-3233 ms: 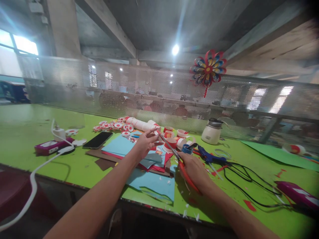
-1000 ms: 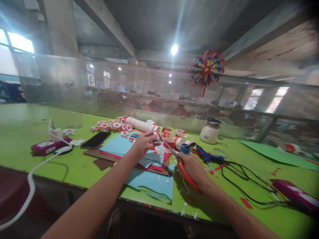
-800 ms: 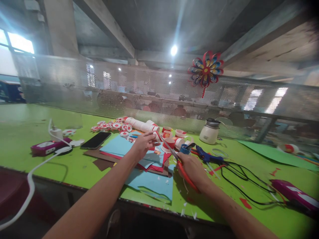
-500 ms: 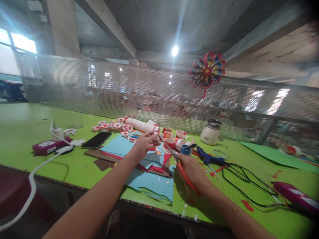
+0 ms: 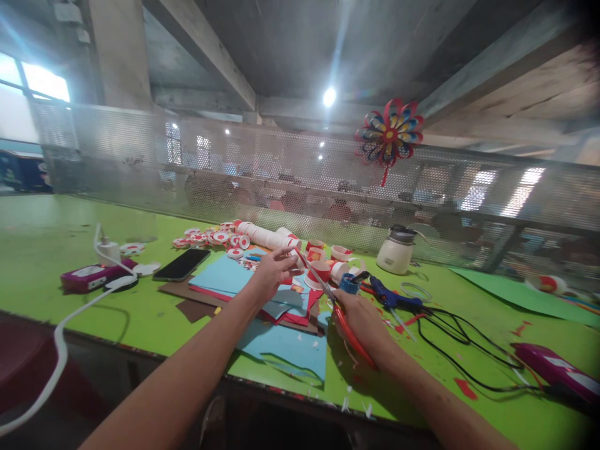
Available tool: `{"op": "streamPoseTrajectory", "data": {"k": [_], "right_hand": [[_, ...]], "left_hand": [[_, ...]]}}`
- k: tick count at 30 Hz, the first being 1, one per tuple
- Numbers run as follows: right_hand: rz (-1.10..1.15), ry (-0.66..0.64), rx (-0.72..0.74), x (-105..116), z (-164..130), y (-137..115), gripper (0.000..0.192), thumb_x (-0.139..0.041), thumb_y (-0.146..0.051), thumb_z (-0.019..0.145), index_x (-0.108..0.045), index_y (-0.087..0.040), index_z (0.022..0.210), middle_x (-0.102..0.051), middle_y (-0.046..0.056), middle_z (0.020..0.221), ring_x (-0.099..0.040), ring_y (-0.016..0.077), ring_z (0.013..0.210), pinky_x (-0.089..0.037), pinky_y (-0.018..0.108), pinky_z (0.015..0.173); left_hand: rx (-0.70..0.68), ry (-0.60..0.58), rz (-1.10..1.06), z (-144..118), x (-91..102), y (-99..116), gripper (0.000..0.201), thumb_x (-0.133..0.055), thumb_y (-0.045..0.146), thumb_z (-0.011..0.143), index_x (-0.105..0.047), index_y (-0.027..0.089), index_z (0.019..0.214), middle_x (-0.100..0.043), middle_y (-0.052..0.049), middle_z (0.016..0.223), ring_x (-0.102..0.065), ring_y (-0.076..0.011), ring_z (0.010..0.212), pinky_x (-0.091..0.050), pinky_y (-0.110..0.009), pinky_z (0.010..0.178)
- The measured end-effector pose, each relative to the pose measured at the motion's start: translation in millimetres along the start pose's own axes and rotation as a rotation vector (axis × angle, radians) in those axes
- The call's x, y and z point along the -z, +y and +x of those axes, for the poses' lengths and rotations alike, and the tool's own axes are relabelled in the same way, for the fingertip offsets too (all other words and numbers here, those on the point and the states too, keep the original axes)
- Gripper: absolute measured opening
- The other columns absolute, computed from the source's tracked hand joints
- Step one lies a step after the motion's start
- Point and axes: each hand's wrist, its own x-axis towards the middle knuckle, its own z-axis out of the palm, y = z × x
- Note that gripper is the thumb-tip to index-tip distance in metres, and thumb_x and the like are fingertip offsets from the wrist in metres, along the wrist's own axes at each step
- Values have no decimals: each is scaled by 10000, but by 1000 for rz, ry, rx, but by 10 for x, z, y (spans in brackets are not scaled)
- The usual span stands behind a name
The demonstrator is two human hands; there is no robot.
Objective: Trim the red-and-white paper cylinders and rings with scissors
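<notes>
A green worktop (image 5: 140, 312) spreads before a mesh screen. My right hand (image 5: 363, 319), arm outstretched, grips red-handled scissors (image 5: 330, 297), blades angled up-left. My left hand (image 5: 272, 272) pinches a small paper cup (image 5: 296, 255) at the blade tips, above blue paper sheets (image 5: 225, 275).

A long green table (image 5: 42, 237) fills the room from side to side. Behind it stands a metal fence (image 5: 281, 169) full of little holes. A paper flower (image 5: 390, 132) in red, blue and yellow hangs on the fence. Above is a grey roof with big beams (image 5: 201, 47). A round lamp (image 5: 329, 96) shines bright up there. A thick post (image 5: 119, 53) stands on the left. Beside it a window (image 5: 32, 81) lets in white light.
</notes>
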Motion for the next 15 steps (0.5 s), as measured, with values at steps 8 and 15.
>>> {"op": "streamPoseTrajectory", "data": {"k": [8, 15], "right_hand": [[-2, 21, -9, 18, -16, 4, 287, -370, -111, 831, -626, -196, 933, -701, 96, 850, -625, 230, 780, -330, 271, 627], [-39, 9, -41, 4, 7, 7, 260, -381, -115, 824, -628, -188, 857, -706, 88, 796, -618, 206, 688, -290, 258, 564]], "left_hand": [[3, 13, 20, 3, 8, 7, 350, -708, 104, 655, -585, 78, 982, -643, -77, 781, -633, -180, 688, -517, -409, 723], [8, 9, 28, -14, -11, 16, 337, -713, 116, 654, -594, 85, 968, -641, -79, 778, -636, -188, 696, -510, -416, 733]]}}
